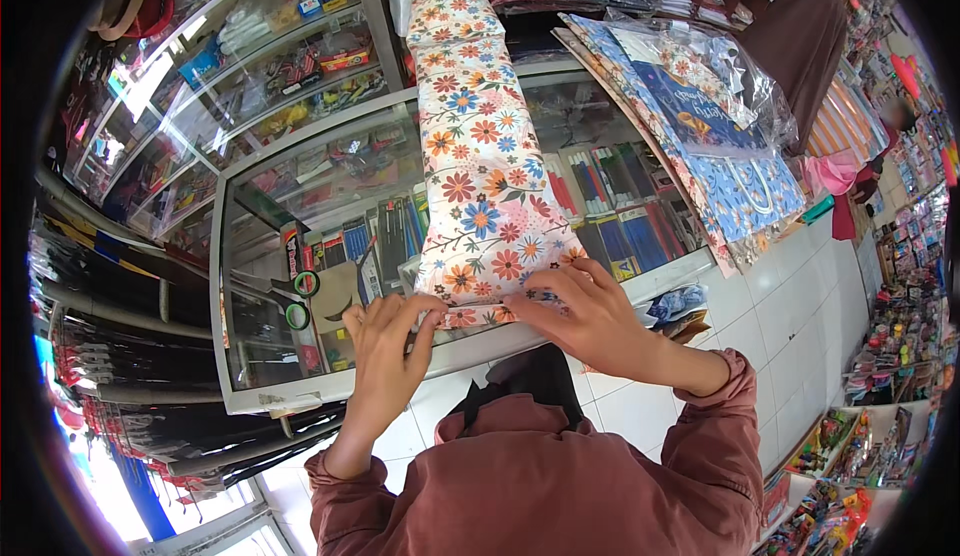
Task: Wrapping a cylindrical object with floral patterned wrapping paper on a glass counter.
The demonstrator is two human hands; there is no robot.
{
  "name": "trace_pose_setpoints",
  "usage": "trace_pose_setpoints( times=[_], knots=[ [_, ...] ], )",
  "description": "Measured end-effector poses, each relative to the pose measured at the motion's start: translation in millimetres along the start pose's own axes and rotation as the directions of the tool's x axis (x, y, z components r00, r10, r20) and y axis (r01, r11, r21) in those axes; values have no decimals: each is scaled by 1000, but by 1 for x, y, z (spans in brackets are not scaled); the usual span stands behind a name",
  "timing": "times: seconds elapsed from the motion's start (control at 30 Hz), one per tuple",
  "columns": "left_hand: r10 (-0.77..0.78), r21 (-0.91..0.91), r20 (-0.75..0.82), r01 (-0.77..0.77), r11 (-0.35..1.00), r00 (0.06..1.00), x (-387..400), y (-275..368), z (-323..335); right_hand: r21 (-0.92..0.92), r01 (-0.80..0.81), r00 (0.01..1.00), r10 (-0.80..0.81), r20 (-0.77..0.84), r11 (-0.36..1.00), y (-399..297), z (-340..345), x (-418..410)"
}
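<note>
A long parcel in white floral wrapping paper (487, 173) lies across the glass counter, with its near end spread wider than the rest. Along that end runs a narrow folded strip of the paper. My left hand (394, 334) pinches the strip's left corner between thumb and fingers. On the right side, my right hand (577, 308) presses and grips the same fold, fingers bent over the paper. Left of my left hand, scissors (300, 301) with green-lined handles rest on the glass. What lies inside the wrapping is hidden.
The glass display counter (322, 166) holds pens and boxed stationery under its top. Gift bags (697, 120), one in clear plastic, lie at the right. Glass shelves (262, 53) stand behind at left, and hanging dark garments (135, 338) crowd the left side. Another person (795, 38) stands beyond the bags.
</note>
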State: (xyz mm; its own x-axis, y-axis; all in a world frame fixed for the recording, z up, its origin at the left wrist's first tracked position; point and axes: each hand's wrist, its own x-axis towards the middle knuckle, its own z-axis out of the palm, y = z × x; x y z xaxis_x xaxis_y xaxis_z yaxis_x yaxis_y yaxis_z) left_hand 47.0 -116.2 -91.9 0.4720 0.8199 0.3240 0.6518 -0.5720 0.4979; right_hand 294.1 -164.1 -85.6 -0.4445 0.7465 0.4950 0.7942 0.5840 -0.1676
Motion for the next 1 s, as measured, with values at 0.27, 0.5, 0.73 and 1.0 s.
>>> trace_pose_setpoints(
  times=[0.27, 0.5, 0.73, 1.0],
  knots=[
    [5, 32, 4, -5, 999, 1000, 0, -1, -3, 102, 136, 987, -143, 68, 985, 9, 5, -9],
    [49, 128, -14, -47, 991, 999, -4, 2, -6, 145, 157, 981, -171, 96, 977, 14, 9, -12],
    [315, 142, -82, -302, 943, 946, -7, 2, -4, 221, 75, 987, -105, 124, 972, 15, 8, -10],
    [401, -68, 159, -395, 916, 902, -10, 4, 13, 319, 64, 991, -97, 90, 946, 19, 14, -13]
  ],
)
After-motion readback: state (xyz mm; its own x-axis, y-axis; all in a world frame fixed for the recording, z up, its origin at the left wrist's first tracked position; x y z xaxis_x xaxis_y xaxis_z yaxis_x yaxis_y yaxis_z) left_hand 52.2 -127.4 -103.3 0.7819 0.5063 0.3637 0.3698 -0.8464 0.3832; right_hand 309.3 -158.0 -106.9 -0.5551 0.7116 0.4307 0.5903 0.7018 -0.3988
